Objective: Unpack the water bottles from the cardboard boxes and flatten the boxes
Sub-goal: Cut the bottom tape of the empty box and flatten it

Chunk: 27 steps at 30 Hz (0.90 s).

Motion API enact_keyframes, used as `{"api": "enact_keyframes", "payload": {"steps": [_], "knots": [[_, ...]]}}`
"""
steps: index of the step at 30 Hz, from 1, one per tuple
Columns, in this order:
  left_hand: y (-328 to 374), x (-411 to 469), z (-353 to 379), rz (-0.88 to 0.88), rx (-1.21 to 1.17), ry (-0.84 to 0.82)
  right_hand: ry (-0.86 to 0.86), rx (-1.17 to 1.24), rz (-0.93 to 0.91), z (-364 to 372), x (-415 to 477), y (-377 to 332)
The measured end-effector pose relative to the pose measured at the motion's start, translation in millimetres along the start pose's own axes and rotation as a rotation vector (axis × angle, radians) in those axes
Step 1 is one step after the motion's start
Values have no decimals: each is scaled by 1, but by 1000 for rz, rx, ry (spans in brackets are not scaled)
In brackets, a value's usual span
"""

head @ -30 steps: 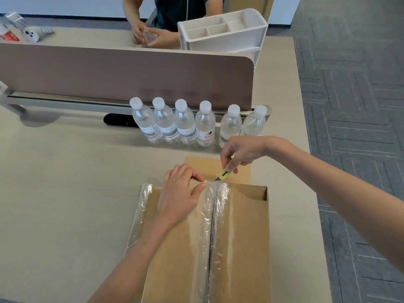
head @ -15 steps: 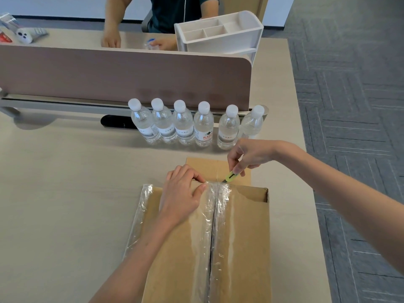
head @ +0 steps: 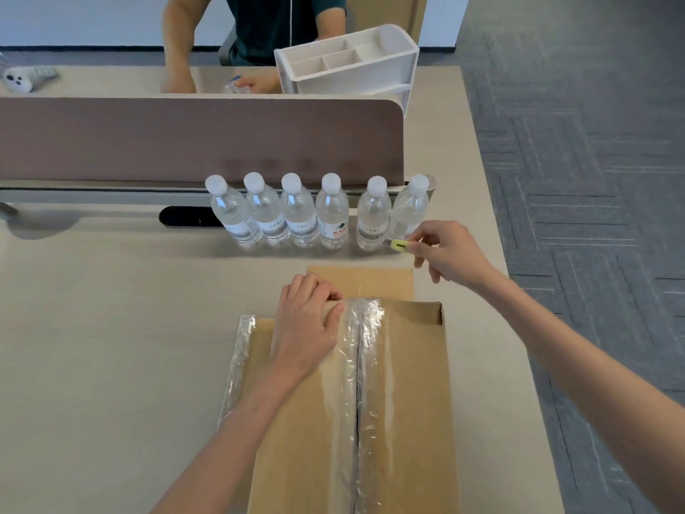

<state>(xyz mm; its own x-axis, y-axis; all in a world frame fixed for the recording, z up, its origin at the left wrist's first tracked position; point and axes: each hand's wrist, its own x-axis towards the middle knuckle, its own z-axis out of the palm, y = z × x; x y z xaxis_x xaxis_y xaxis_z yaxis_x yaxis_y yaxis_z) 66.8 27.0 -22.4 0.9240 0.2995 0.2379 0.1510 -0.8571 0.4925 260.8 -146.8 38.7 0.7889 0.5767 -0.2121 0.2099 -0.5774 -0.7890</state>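
Note:
A brown cardboard box (head: 407, 402) lies in front of me on the desk, its two top flaps meeting along a dark slit lined with loose clear tape (head: 356, 365). My left hand (head: 307, 324) rests on the left flap, fingers curled at the far end of the seam. My right hand (head: 450, 254) is off the box, pinching a small yellow-green cutter (head: 399, 245) just beside the rightmost bottle. Several clear water bottles (head: 315, 213) with white caps stand in a row behind the box.
A brown desk divider (head: 185, 139) runs behind the bottles. A white compartment organiser (head: 348, 64) sits beyond it, and a person sits at the far desk. The desk's right edge (head: 519, 328) drops to grey carpet. A black cable slot (head: 185, 217) lies left of the bottles.
My right hand has lifted the cutter away from the far end of the box seam and moved it back and right, up to the bottle row. The left hand stays put.

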Motion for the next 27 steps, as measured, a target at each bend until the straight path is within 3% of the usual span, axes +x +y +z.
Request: {"api": "enact_keyframes", "payload": {"steps": [4,7,13,18,22,27], "knots": [[6,6,1,-3,12,36,160,342,141,50,-27,-5],[8,11,0,-23,-48,23,220,431,180,72,-44,-7],[6,23,-4,-174,-242,-120,308,358,134,75,-60,-6],[-3,40,-7,-226,-305,-386,333,215,68,78,-80,-15],[-7,45,-18,-342,-580,-438,396,-108,-42,94,-101,-22],[-6,46,-28,-337,-711,-455,399,-186,-55,105,-109,-27]]}}
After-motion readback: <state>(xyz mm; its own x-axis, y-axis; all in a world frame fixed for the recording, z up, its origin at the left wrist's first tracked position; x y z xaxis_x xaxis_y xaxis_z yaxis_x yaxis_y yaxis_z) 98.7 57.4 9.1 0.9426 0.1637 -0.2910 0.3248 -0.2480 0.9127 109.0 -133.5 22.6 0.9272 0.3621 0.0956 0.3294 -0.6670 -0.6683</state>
